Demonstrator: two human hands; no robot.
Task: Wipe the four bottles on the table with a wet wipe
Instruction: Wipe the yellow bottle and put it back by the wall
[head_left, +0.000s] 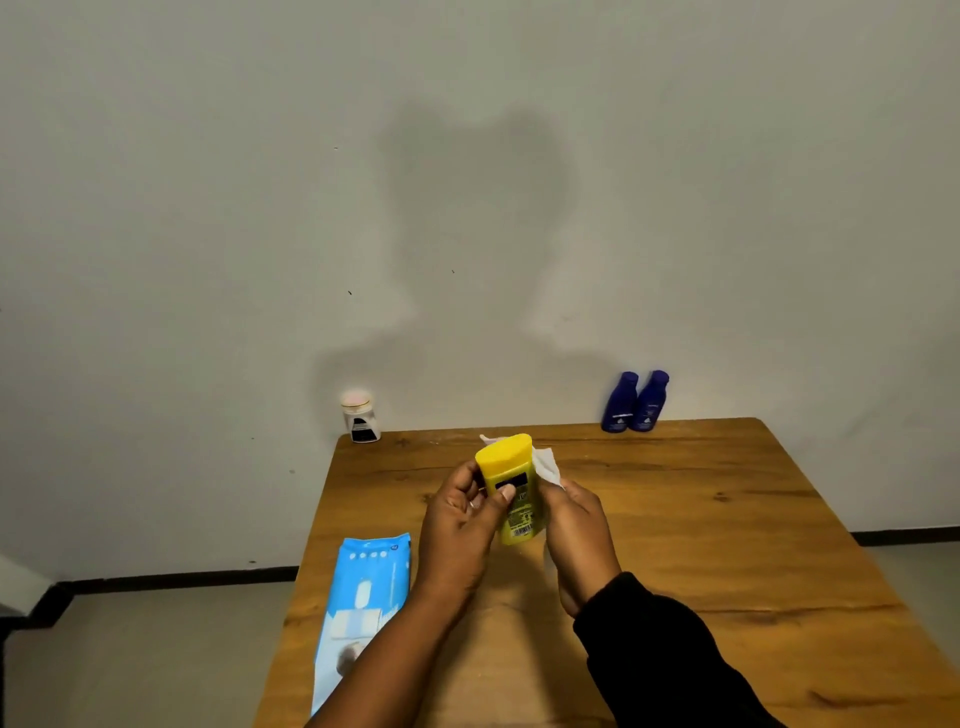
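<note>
A yellow bottle (511, 488) is held up above the middle of the wooden table (727, 519), its flat end toward the wall. My left hand (460, 530) grips its left side with the thumb on the label. My right hand (576, 525) presses a white wet wipe (548, 465) against the bottle's right side. Two dark blue bottles (635, 402) stand side by side at the table's far edge on the right. A small white bottle (359, 417) with a pale cap stands at the far left corner.
A blue and white pack of wet wipes (363, 608) lies along the table's left edge, near my left forearm. A plain wall rises right behind the table. Grey floor lies beyond the table's left and right edges.
</note>
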